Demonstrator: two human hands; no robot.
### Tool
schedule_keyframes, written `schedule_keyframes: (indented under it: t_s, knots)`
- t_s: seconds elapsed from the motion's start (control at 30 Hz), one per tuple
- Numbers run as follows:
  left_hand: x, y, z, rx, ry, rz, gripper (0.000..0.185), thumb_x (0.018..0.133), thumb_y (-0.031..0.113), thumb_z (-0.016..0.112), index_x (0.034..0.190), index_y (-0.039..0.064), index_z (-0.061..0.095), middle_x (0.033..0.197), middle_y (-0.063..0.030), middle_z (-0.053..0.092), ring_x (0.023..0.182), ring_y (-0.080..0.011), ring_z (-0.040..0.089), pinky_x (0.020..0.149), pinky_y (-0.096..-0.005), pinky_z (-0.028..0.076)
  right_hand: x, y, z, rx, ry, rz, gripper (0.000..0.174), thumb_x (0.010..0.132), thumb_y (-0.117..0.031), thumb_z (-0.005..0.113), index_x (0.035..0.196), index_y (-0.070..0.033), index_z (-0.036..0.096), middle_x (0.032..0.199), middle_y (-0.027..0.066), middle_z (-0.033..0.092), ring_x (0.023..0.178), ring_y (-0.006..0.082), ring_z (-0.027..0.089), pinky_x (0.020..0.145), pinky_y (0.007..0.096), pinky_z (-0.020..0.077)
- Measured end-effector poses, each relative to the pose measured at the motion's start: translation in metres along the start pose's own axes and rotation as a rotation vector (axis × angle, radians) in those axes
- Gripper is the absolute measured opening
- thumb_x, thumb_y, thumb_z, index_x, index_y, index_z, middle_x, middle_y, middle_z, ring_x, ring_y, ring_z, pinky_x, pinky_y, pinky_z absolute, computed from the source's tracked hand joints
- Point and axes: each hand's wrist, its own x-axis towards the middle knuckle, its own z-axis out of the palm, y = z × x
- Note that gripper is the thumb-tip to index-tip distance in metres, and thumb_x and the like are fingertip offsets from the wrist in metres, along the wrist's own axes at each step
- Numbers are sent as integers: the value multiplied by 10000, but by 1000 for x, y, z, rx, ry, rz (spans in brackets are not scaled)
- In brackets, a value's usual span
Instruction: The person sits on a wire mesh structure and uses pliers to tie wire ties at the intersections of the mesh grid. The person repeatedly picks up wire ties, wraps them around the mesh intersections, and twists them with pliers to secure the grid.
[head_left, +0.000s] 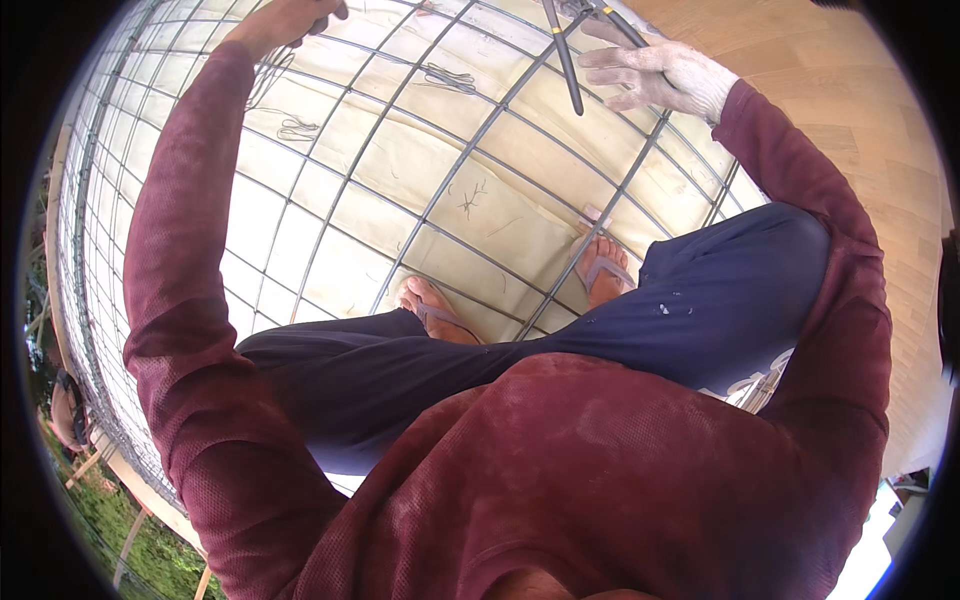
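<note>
My left hand (289, 24), bare, is at the top left above the steel rebar mesh (466, 150). Its fingers are bent, and the picture does not settle whether anything is between them. At the top right, my right hand (660, 75) wears a whitish knit glove and holds end-cutting pincers (564, 64) by one dark handle. Their handles are spread apart; the jaws, near the top edge, are partly cut off. Bundles of thin tie wire (448, 77) lie around the mesh, with another looped bundle (298, 130) nearer my left arm.
Pale sheeting (390, 176) lies beneath the mesh, with loose wire offcuts (471, 199) on it. My sandalled feet (435, 307) stand among the bars. A wood-patterned surface (817, 90) rises along the right. Boards edge the left side, where another person (69, 409) is partly visible.
</note>
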Motion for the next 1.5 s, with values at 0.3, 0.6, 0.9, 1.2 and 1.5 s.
schedule_keyframes:
  t_s: [0.3,0.6,0.9,1.2,1.5]
  knots:
    - [-47,-38,76,-81,-41,-200,718,929,755,459,1067,103,724,868,-11,429,778,-147,401,710,-303,407,-68,90,51,-312,540,-410,488,941,-330,645,1342,-51,630,1595,150,384,1448,336,395,1203,474,292]
    - [-35,132,161,-294,-131,355,923,923,724,553,1504,14,458,993,-168,690,942,-253,668,849,-411,540,-50,102,54,162,299,-732,338,893,-228,689,1201,-92,662,1589,193,364,1451,392,378,1187,567,291]
    - [-35,182,170,-229,-534,324,508,1091,462,403,1236,19,602,819,-32,628,793,-171,560,780,-361,479,-17,115,73,576,-101,-712,252,861,-181,699,1108,-141,669,1586,201,355,1455,415,353,1167,630,292]
    - [-35,114,133,114,-597,90,576,1078,480,398,1482,86,514,817,-41,653,999,-203,609,988,-384,458,32,133,72,471,466,-2,133,900,-189,633,908,-104,532,805,25,549,720,148,584,686,356,509]
    - [-38,-4,62,-47,-229,-305,546,1018,472,496,1395,91,595,826,0,674,738,-116,515,619,-287,427,133,122,22,691,1125,-175,274,863,-233,636,990,2,577,673,101,508,480,232,520,428,391,425]
